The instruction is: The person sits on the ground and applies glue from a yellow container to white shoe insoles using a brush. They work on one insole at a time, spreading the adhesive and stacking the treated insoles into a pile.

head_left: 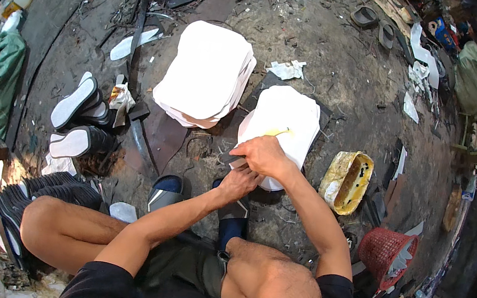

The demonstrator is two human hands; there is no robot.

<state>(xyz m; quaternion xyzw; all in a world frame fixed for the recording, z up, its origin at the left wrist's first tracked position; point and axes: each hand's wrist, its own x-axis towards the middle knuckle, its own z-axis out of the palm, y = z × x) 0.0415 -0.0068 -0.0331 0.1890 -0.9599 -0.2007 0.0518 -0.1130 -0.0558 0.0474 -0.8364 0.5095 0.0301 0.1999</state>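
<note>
I sit low over a dirty concrete floor. My right hand (261, 154) is closed around a small brush handle, its tip leaving a yellow glue smear (276, 132) on the top white sheet of a stack (292, 117). My left hand (237, 184) sits just below it, fingers curled at the near edge of that stack, seemingly steadying it. A second, taller stack of white cut sheets (206, 73) stands to the left.
A glue-crusted yellow tin (346, 182) lies right of the stack, a red plastic basket (385, 252) nearer me. Black shoe uppers with white soles (77, 119) lie at left, more stacked soles (21, 203) beside my knee. Scraps litter the floor.
</note>
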